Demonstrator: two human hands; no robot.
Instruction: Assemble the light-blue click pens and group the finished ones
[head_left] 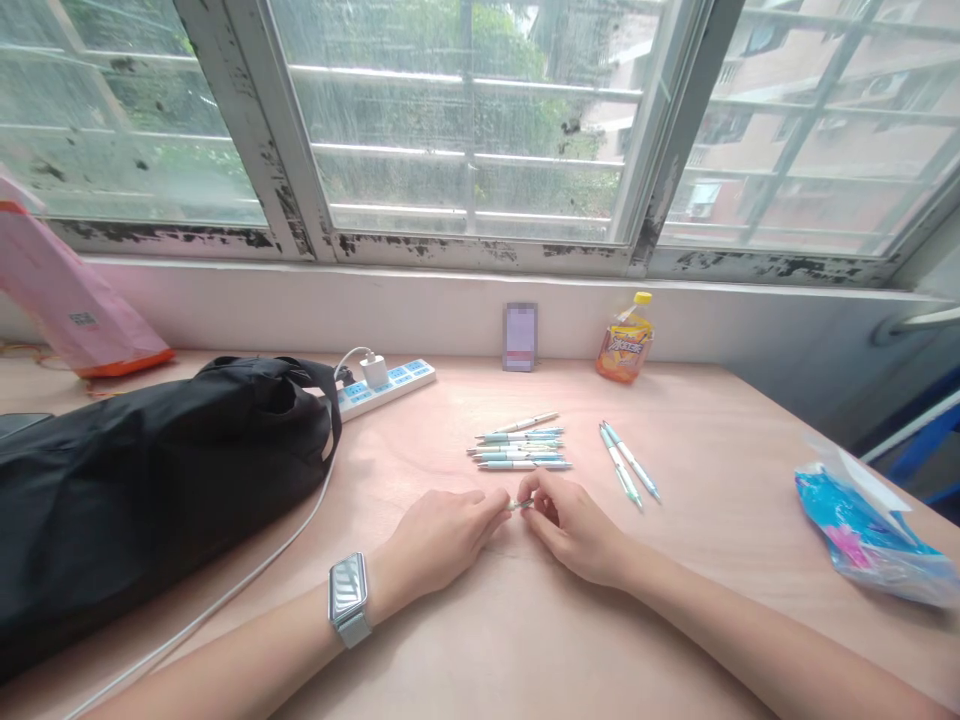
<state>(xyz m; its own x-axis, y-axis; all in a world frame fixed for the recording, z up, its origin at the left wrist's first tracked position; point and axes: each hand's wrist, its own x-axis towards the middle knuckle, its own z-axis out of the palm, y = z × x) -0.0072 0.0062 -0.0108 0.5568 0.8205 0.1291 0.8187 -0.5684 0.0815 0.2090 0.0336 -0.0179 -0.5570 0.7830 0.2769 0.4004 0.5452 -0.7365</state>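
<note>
Over the table [510, 640], hands [574, 528] flank a slim piece [519, 505].

Bottle [625, 342]: large white Chinese characters, 冰红茶, across orange-and-yellow label [627, 347]. Pink bag [90, 295]: small dark printed code [84, 321], too small to read. Phone [520, 338]: screen blurred into squares, any text unreadable.
</note>
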